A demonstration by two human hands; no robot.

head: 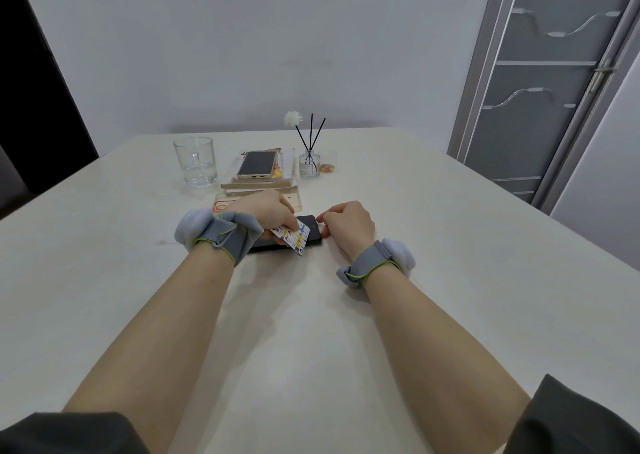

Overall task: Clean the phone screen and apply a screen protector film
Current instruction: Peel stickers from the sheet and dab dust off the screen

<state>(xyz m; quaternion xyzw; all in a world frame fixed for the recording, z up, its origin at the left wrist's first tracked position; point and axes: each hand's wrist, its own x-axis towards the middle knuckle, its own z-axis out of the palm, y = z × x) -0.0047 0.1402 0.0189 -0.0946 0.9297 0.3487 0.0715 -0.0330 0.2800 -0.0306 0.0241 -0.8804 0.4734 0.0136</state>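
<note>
Two hands at the phone (314,233), a card set on its screen: the smoothing step, I judge.
The phone lies flat on the desk (450,245), in the middle, just near of the clutter at the far side. My left hand (266,207) pinches a printed card (293,239), its edge tilted down onto the glass. My right hand (348,223) is curled, thumb and fingertips gripping the phone's right end to steady it. Whether the film is already on I cannot tell. Next calls for an even sweep of the card along the screen, with firm pressure and the phone held from sliding.
</note>
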